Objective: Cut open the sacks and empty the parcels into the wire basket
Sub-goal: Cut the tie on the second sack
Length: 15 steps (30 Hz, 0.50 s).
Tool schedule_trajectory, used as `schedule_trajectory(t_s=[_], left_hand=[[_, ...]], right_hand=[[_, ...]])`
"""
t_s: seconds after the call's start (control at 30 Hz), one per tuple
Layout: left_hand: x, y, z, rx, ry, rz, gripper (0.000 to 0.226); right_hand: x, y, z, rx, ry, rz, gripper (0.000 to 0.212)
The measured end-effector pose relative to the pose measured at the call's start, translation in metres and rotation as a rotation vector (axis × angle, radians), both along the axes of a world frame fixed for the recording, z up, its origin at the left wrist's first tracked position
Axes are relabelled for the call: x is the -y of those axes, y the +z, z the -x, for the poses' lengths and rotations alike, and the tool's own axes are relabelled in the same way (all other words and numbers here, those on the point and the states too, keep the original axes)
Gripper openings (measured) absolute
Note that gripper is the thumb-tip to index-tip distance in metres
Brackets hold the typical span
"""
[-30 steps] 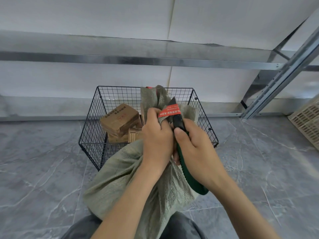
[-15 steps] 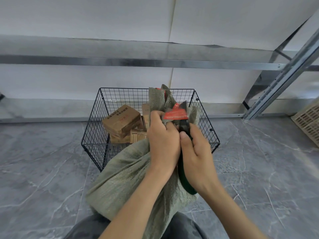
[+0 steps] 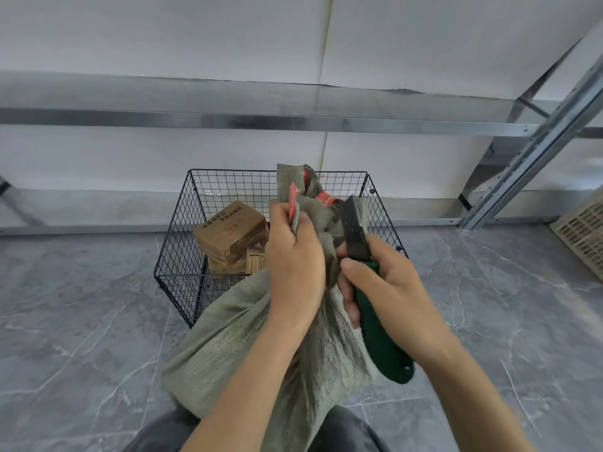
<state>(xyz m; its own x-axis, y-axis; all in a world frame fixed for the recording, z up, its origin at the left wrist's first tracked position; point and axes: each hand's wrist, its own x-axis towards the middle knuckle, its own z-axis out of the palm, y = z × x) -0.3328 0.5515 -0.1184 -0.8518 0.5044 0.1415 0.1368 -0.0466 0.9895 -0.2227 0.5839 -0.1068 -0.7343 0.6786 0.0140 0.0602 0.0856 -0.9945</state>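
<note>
The floor (image 3: 81,321) is grey stone tile, and a white wall with a metal rail runs behind it. A green woven sack (image 3: 248,347) stands on the floor, close to the person's knees, and leans on the front of the wire basket (image 3: 182,256). The left hand (image 3: 295,265) is closed tight around the bunched neck of the sack. Bits of red tape (image 3: 293,203) stick out above that hand. The right hand (image 3: 388,288) grips a knife (image 3: 368,298) by its green handle. The dark blade points up, just beside the sack's neck. Behind the hands, the black wire basket sits on the floor. Brown parcels (image 3: 231,233) lie inside it, on the left side. Far right, a metal shelf post (image 3: 535,151) slants up, and a pale plastic crate (image 3: 584,236) shows at the edge.
</note>
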Motion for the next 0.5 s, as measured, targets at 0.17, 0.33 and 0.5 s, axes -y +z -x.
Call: schedule_trajectory(t_s=[0.17,0.33,0.5], left_hand=[[0.001,0.005,0.004,-0.019,-0.011,0.002,0.016],[0.003,0.007,0.002,-0.034,0.006,-0.059,0.02],[0.006,0.009,0.004,0.016,0.006,-0.136,0.019]], right_hand=[[-0.011,0.011,-0.02,0.056,0.248,-0.02,0.008],[-0.015,0.026,-0.03,0.096,0.416,-0.016,0.004],[-0.023,0.042,-0.038,0.276,0.709,0.123,0.01]])
